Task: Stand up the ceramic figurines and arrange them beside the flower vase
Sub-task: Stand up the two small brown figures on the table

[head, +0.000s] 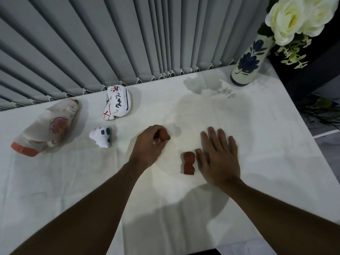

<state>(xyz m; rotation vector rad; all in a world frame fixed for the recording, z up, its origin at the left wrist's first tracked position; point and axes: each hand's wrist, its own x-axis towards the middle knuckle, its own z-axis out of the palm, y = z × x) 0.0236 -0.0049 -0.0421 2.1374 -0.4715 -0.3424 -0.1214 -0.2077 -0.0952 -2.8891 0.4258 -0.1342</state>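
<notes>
My left hand (149,144) is closed around a small reddish-brown figurine (164,136) at the table's middle; only its rounded end shows past my fingers. A second reddish-brown figurine (188,163) lies on its side just left of my right hand (218,157), which rests flat with fingers spread, thumb beside it. A small white figurine with green and blue marks (101,137) lies toppled further left. A white cat figurine (117,102) lies near the back edge. A large pale doll with a pink flower (48,127) lies at far left. The flower vase (248,62) stands back right.
A white cloth (257,126) covers the table. Grey vertical blinds (110,43) hang along the back edge. White roses (296,17) rise from the vase. The table's right edge drops to a dark floor with a dark cabinet (312,70) beside it.
</notes>
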